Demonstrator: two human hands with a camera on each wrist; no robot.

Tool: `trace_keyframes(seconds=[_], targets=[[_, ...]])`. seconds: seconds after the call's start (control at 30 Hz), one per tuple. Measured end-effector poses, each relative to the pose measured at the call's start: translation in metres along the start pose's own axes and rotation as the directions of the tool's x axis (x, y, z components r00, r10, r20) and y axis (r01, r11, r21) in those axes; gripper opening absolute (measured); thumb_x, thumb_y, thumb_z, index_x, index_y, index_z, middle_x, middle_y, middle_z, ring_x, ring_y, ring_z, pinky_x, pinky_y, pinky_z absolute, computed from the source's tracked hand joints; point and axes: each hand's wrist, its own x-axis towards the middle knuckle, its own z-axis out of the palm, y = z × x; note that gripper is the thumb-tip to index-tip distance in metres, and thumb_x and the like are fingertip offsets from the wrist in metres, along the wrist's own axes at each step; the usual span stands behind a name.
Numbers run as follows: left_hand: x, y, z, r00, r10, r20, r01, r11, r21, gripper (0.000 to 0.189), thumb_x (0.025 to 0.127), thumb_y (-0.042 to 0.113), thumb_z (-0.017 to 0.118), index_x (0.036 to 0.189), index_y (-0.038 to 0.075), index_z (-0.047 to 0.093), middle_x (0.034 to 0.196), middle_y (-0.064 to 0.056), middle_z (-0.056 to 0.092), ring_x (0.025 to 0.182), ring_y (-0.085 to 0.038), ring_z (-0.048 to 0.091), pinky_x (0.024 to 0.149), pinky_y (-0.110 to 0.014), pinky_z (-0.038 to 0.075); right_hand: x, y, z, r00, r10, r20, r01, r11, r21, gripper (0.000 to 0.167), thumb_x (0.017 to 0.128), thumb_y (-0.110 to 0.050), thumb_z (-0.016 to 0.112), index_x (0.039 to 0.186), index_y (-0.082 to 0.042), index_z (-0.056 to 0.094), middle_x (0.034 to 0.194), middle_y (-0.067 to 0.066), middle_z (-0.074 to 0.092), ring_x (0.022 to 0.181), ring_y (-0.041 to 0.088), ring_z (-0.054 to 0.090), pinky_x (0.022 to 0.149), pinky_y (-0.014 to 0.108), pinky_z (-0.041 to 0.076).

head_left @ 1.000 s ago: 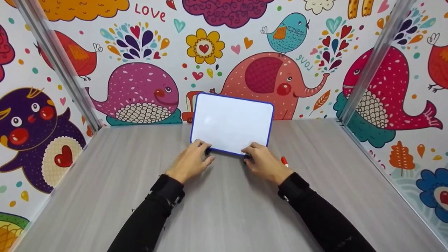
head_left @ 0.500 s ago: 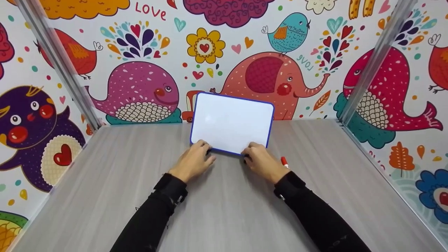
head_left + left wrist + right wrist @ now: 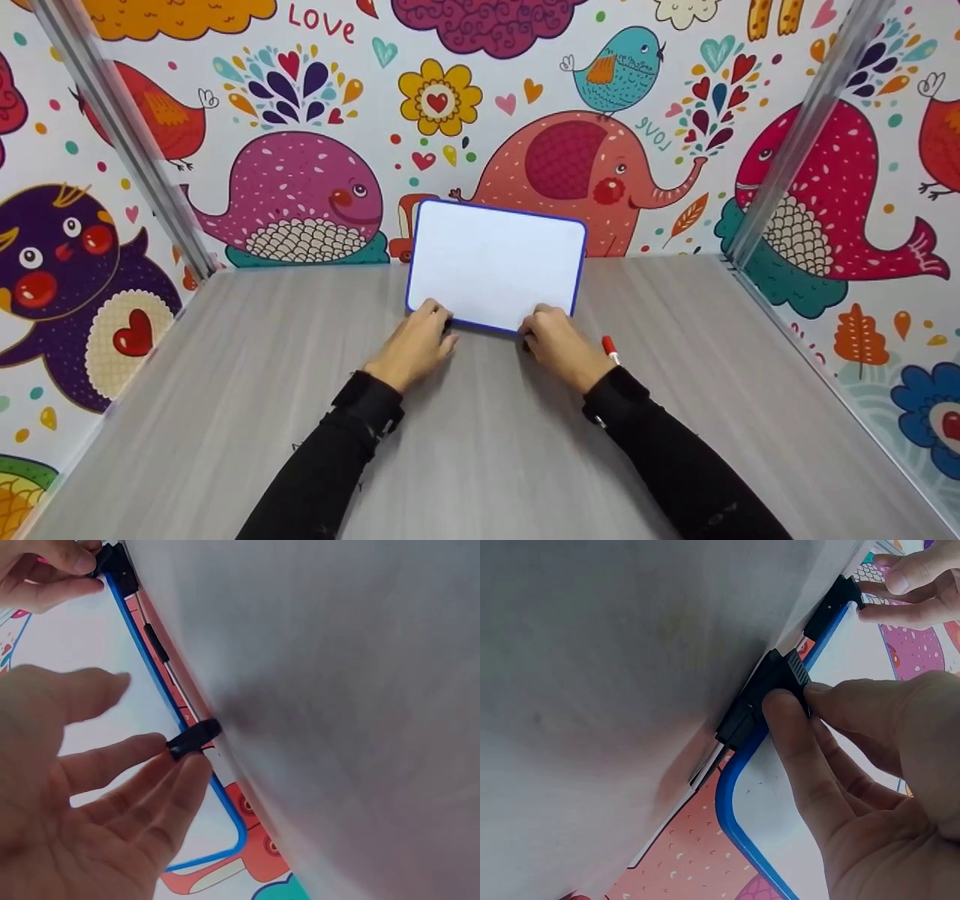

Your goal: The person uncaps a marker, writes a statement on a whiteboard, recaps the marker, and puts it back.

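Note:
A small whiteboard (image 3: pixel 495 259) with a blue frame stands tilted back near the rear wall. My left hand (image 3: pixel 411 346) is at its lower left edge. In the left wrist view, straight fingers touch a black clip-like foot (image 3: pixel 193 739) on the frame, the thumb held apart. At the lower right edge, my right hand (image 3: pixel 562 345) pinches another black foot (image 3: pixel 759 701) between thumb and forefinger. A thin metal rod (image 3: pixel 174 679) runs along the board's lower edge between the feet. The board's writing surface shows no marks in the head view.
A marker (image 3: pixel 610 349) with a red cap lies just right of my right hand, partly hidden by the wrist. The grey wood-grain table (image 3: pixel 480 450) is enclosed by printed walls (image 3: pixel 300 195) at the back and sides, with metal posts (image 3: pixel 806 135) at the corners.
The board stays almost still. My right wrist has shifted slightly left and my left wrist slightly right, and the right fingers have drawn in a little at the lower edge.

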Motion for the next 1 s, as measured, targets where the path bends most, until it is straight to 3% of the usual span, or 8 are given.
trace_keyframes(seconds=[0.13,0.23,0.67,1.0], targets=[[-0.0014,-0.0025,-0.0010,0.991,0.108,-0.073,-0.105,0.993,0.044,0.023,0.103,-0.005,0.082,0.121,-0.016,0.075,0.120,-0.028,0.072,0.110,-0.044,0.078,0.101,-0.057,0.070,0.0018,0.0003,0.0008,1.000,-0.018,-0.020,0.018,1.000,-0.004,0.018,0.094,0.020,0.072,0.093,0.008,0.085,0.086,0.020,0.074,0.085,0.036,0.075,0.074,0.043,0.068],[-0.0019,-0.0037,-0.0007,0.985,0.142,-0.098,-0.136,0.989,0.064,0.020,0.100,-0.009,0.082,0.118,-0.016,0.076,0.116,-0.028,0.072,0.105,-0.043,0.078,0.097,-0.056,0.070,0.0015,0.0004,0.0002,1.000,-0.012,-0.016,0.012,1.000,0.008,0.017,0.095,0.020,0.073,0.093,0.009,0.085,0.086,0.020,0.075,0.085,0.035,0.075,0.074,0.043,0.069],[-0.0072,0.0005,0.0022,0.984,0.147,-0.101,-0.144,0.989,0.041,0.016,0.097,-0.013,0.082,0.113,-0.013,0.079,0.107,-0.023,0.073,0.100,-0.040,0.077,0.091,-0.053,0.071,-0.0044,0.0014,-0.0045,0.999,0.048,0.020,-0.048,0.998,0.032,0.017,0.098,0.019,0.072,0.100,0.010,0.087,0.090,0.023,0.077,0.091,0.039,0.078,0.081,0.051,0.072],[-0.0102,0.0020,0.0005,0.983,0.152,-0.106,-0.146,0.987,0.060,0.012,0.097,-0.013,0.080,0.109,-0.010,0.080,0.104,-0.021,0.074,0.099,-0.038,0.077,0.090,-0.051,0.071,-0.0044,0.0026,-0.0061,0.999,0.040,0.015,-0.041,0.999,0.021,0.015,0.098,0.019,0.074,0.101,0.011,0.087,0.091,0.022,0.078,0.091,0.038,0.080,0.083,0.051,0.073]])
